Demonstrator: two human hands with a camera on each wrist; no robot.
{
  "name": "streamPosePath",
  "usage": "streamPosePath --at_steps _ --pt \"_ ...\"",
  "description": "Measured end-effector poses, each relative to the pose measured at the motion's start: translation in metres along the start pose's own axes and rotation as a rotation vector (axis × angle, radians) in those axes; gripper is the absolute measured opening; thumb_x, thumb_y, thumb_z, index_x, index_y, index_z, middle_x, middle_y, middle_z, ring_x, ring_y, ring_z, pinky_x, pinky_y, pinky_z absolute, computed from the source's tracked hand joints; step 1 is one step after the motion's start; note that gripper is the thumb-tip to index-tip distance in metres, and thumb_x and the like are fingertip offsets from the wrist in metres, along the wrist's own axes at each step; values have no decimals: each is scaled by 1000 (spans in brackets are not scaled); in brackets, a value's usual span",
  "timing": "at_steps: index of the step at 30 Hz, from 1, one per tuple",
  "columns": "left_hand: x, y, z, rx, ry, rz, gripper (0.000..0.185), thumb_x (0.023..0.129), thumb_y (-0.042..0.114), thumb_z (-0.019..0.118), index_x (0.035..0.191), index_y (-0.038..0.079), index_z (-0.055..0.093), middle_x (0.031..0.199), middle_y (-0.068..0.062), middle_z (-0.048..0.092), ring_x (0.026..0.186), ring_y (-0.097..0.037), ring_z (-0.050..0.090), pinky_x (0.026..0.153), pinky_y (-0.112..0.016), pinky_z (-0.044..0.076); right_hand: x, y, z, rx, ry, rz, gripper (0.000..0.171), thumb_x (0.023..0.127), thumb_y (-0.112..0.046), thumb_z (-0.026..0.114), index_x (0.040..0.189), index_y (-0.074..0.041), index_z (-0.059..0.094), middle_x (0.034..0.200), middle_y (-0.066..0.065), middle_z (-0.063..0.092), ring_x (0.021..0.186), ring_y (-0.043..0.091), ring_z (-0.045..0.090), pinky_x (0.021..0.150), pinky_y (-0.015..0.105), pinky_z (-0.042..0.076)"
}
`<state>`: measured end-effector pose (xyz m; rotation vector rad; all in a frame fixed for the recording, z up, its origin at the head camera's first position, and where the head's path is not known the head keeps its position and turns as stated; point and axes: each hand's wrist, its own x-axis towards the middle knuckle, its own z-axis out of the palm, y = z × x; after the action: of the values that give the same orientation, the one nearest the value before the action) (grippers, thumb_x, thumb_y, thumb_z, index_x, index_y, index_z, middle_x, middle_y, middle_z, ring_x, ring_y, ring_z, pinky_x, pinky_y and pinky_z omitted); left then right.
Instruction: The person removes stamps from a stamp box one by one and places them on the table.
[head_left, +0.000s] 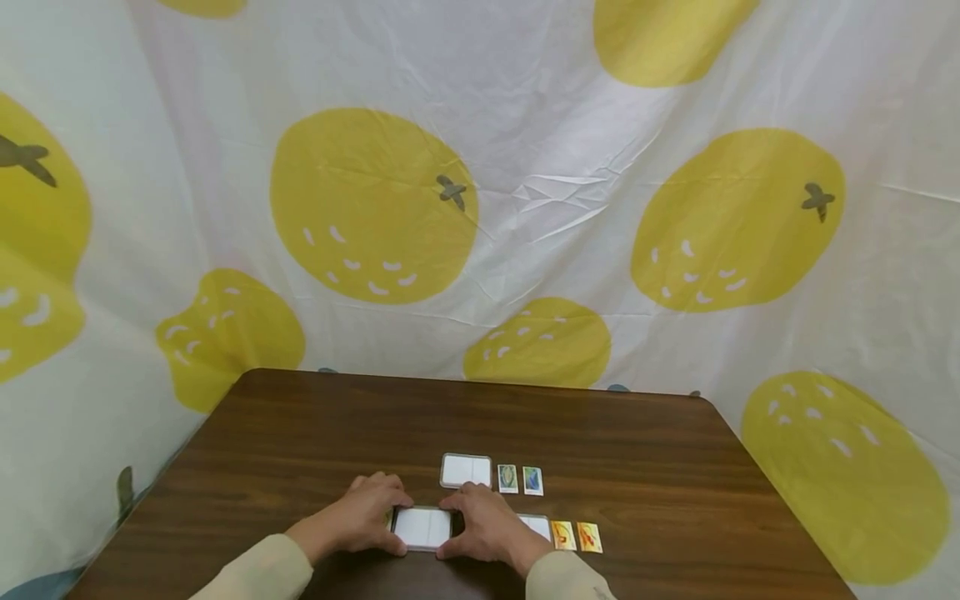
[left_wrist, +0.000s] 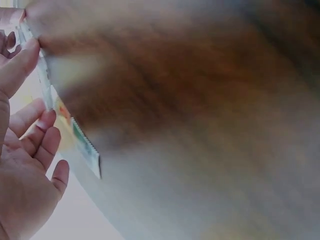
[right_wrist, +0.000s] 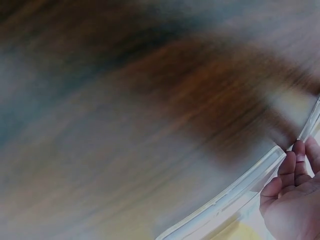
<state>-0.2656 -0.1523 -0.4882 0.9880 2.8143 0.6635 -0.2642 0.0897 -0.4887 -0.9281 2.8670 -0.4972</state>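
Low in the middle of the head view, my left hand [head_left: 367, 512] and my right hand [head_left: 487, 521] clasp a clear plastic case [head_left: 422, 527] from its two short ends, fingers curled over the edges while it lies flat on the brown tabletop [head_left: 300, 450]. So both grips are grasping the case, neither released. The left wrist view is blurred, but it shows my fingers [left_wrist: 35, 140] against the thin edge of the case [left_wrist: 75, 135], with a hint of printed colour inside; the right wrist view shows my fingertips [right_wrist: 292, 165] on the clear rim [right_wrist: 235, 200]. Just above my hands in the frame lies a second case [head_left: 466, 470], white-faced and lying flat, with a green card [head_left: 507, 478] and a blue card [head_left: 532, 481] laid out beside it to the right. Right of my right hand, a white card [head_left: 537, 524] peeks out, then two orange cards [head_left: 576, 536] side by side. Judging by this, some cards are already set out in two short rows and the case in my hands is the one being handled now; whether it is open or closed I cannot tell. A cloth printed with yellow fruit [head_left: 375, 208] fills the upper frame.
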Motion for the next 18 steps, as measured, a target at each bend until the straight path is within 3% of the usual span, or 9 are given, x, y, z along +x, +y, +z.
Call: streamPosePath --at_steps 8,18 --pt "3 10 -6 88 -17 -10 51 66 38 89 105 9 72 99 3 57 97 -19 50 85 -43 37 -1 -3 -3 -98 -9 -3 63 74 -54 81 125 -19 68 113 0 61 102 18 56 89 39 45" --pt "0 8 0 156 8 15 61 68 44 85 114 7 69 104 0 57 100 -20 50 83 -41 38 -1 -7 -3 -147 7 5 73 72 -54 80 132 -17 62 114 2 60 102 18 54 88 39 44"
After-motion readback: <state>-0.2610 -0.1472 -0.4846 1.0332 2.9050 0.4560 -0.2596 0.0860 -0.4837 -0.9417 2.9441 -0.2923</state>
